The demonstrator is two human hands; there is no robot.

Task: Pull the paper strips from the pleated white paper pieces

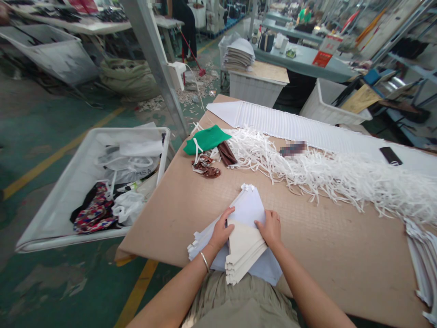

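A fanned stack of white cut pieces lies at the near edge of the brown cardboard-topped table. On top of it sits a smaller cream stack of folded pieces. My left hand rests on the white stack beside the cream one, fingers curled on the edge with the thumb out. My right hand presses the cream stack's upper right corner, fingers bent down on it.
A heap of white strips crosses the table, with a long row of white pieces behind. A green cloth and brown scraps lie far left. A white bin of bags stands left. A metal post rises beyond.
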